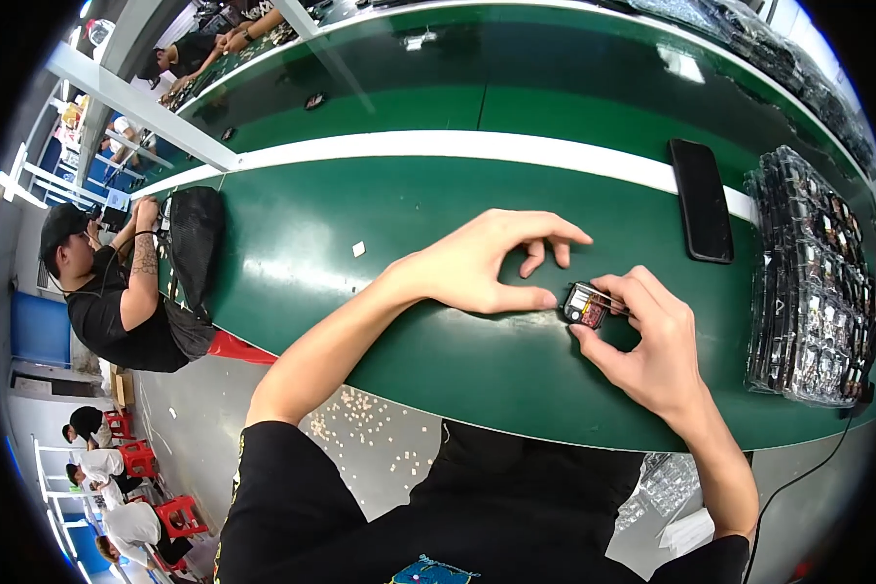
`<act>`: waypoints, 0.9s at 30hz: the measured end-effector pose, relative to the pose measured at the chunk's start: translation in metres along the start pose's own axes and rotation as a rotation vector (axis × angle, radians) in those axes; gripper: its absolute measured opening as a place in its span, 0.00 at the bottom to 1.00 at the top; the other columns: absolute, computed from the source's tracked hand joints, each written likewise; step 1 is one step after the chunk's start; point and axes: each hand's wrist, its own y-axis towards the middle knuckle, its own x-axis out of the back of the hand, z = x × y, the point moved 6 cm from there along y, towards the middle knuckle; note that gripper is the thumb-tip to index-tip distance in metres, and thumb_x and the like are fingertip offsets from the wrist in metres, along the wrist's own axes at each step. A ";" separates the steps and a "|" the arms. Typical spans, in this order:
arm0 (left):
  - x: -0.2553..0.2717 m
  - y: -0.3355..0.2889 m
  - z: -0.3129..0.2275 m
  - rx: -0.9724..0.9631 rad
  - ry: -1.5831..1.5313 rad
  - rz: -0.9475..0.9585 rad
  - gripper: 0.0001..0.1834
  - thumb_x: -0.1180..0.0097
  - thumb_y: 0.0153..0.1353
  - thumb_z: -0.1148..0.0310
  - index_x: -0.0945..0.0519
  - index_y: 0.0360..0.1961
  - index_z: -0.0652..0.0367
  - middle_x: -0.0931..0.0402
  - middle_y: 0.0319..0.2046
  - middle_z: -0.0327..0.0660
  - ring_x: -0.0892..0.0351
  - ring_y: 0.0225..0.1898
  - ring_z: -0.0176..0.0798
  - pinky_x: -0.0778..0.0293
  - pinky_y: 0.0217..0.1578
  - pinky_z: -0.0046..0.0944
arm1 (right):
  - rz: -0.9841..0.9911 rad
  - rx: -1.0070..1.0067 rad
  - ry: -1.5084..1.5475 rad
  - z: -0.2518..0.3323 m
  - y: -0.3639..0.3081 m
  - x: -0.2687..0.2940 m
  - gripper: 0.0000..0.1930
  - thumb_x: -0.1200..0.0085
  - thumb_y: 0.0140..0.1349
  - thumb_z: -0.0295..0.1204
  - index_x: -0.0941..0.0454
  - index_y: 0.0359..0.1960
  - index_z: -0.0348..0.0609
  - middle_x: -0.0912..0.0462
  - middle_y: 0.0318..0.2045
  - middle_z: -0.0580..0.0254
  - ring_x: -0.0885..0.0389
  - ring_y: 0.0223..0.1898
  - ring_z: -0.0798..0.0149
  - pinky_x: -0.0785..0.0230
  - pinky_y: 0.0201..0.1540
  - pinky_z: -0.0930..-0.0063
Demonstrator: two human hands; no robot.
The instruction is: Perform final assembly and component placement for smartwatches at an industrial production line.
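My right hand point(657, 336) grips a small black device point(584, 306) between thumb and fingers, over the green bench. Red and light-coloured parts show on the face of the device. A pair of thin metal prongs, which look like tweezers point(610, 299), also sits in the right fingers, with the tips at the device. To the left, my left hand point(482, 263) is open with curved, spread fingers and holds nothing. Its thumb tip is close beside the device; whether it touches cannot be made out.
A black phone point(702, 200) lies at the back right. Stacked clear plastic trays point(808, 282) with small parts stand at the right edge. One small white square point(359, 249) lies on the green bench point(302, 224). A seated person point(127, 302) works at the left beside a black bag point(196, 243).
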 end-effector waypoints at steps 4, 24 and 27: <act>0.073 0.015 0.037 0.045 0.268 -0.309 0.17 0.28 0.68 0.69 0.12 0.57 0.59 0.13 0.47 0.37 0.16 0.46 0.34 0.21 0.51 0.39 | -0.078 -0.031 -0.030 0.010 -0.027 0.050 0.21 0.21 0.52 0.27 0.15 0.47 0.40 0.16 0.35 0.60 0.10 0.32 0.59 0.19 0.34 0.67; 0.416 -0.100 0.232 0.283 1.098 -0.944 0.20 0.41 0.80 0.65 0.19 0.68 0.59 0.13 0.58 0.56 0.13 0.59 0.58 0.21 0.61 0.51 | -0.763 -0.555 -0.519 -0.054 -0.195 0.268 0.22 0.17 0.54 0.33 0.09 0.47 0.35 0.27 0.26 0.71 0.35 0.26 0.77 0.43 0.27 0.76; 0.328 -0.063 0.218 0.174 0.842 -0.904 0.21 0.41 0.80 0.68 0.21 0.70 0.61 0.14 0.57 0.53 0.13 0.56 0.48 0.22 0.62 0.45 | -0.725 -0.527 -0.571 -0.050 -0.175 0.260 0.21 0.17 0.57 0.33 0.08 0.49 0.35 0.27 0.26 0.74 0.38 0.25 0.79 0.47 0.26 0.78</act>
